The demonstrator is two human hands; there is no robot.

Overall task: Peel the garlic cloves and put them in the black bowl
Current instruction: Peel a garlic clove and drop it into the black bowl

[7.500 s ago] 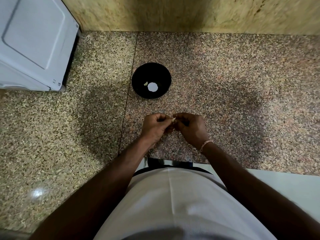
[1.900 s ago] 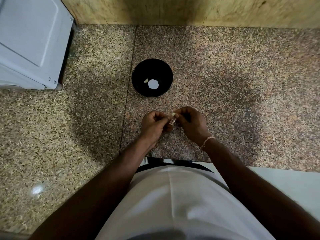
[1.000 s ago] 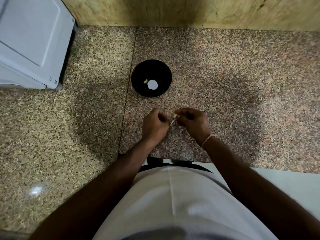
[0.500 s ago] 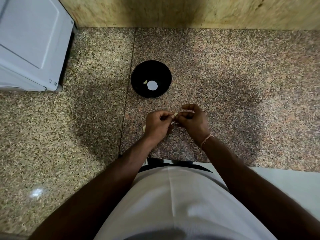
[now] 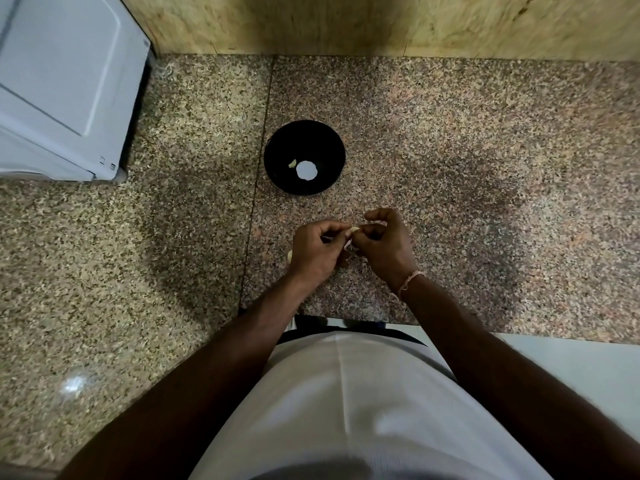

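Garlic clove (image 5: pixel 354 230) stays pinched between your left hand (image 5: pixel 317 251) and right hand (image 5: pixel 386 242), much as half a second ago, fingers curled onto it. Beyond them, the black bowl (image 5: pixel 277 157) holds one peeled clove (image 5: pixel 292 163) on the speckled granite counter (image 5: pixel 485 168), against a yellow wall (image 5: pixel 346 22).

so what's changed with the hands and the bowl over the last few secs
Little has moved. Both hands still work the same garlic clove above the counter: the left hand pinches it, and the right hand picks at its skin, its fingers having uncurled and re-gripped. A pale bit now shows at the left hand's outer edge. The black bowl stays put, still holding one small piece.
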